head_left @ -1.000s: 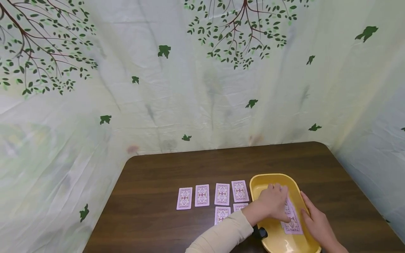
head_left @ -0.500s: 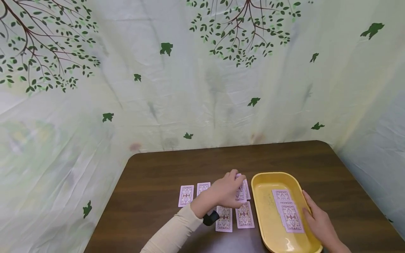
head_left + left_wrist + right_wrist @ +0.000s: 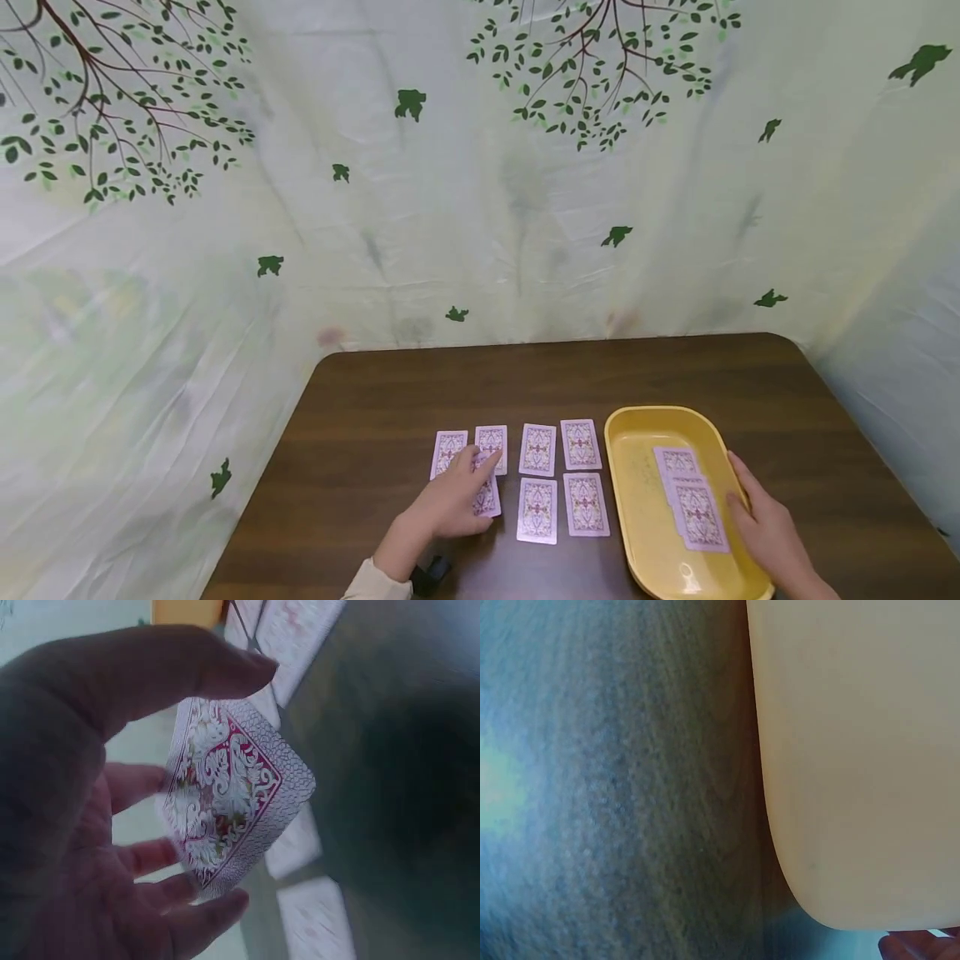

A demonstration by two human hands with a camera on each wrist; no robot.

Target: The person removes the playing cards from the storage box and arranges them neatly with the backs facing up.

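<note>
My left hand (image 3: 448,503) holds a playing card (image 3: 487,498) by its edges, patterned back up, just in front of the two leftmost cards. In the left wrist view, thumb and fingertips grip opposite edges of this playing card (image 3: 232,787). On the right, my right hand (image 3: 774,533) grips the right rim of a yellow tray (image 3: 637,542), its thumb over the edge. Two overlapping playing cards (image 3: 699,517) lie face down inside. The right wrist view catches mostly the tray's outer side (image 3: 855,765), with a bit of a finger at the bottom.
Face-down playing cards lie in two rows left of the tray: several in the back row, such as this card (image 3: 581,444), and two in front, including this card (image 3: 537,511). The brown table (image 3: 540,379) ends at a leaf-printed cloth (image 3: 525,208).
My left hand has come from the tray, past the right-hand cards, to the left side with a playing card. The right hand keeps its hold on the tray's rim.
</note>
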